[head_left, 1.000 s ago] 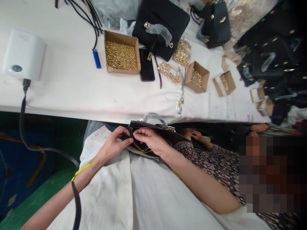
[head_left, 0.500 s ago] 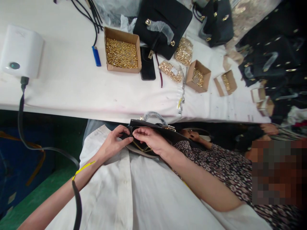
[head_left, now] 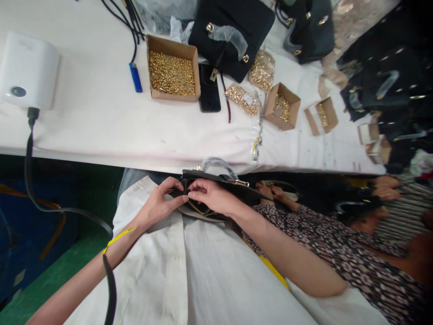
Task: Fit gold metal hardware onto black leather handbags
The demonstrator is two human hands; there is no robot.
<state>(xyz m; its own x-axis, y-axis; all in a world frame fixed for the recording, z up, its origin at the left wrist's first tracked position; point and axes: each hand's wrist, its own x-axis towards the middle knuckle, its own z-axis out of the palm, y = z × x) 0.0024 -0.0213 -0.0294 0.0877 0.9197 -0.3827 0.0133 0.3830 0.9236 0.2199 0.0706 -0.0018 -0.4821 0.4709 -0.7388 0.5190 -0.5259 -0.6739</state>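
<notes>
Black bag (head_left: 241,188) sits between the shirt (head_left: 209,271) and the near edge of the white-covered table (head_left: 101,122), long axis running left to right. Left hand (head_left: 167,198) at its left end, thumb and forefinger curled, tips close; right hand (head_left: 211,196) over the opening, fingertips bunched just beside the left thumb. Cannot tell what either pinches. Table carries a box (head_left: 172,96) of gold fittings (head_left: 172,74); patterned sleeve (head_left: 311,230) near, at right.

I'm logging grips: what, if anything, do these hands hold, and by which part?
A black handbag: the left hand appears to grip its open top at one end. The right hand is there too; whether it pinches anything is hidden.
</notes>
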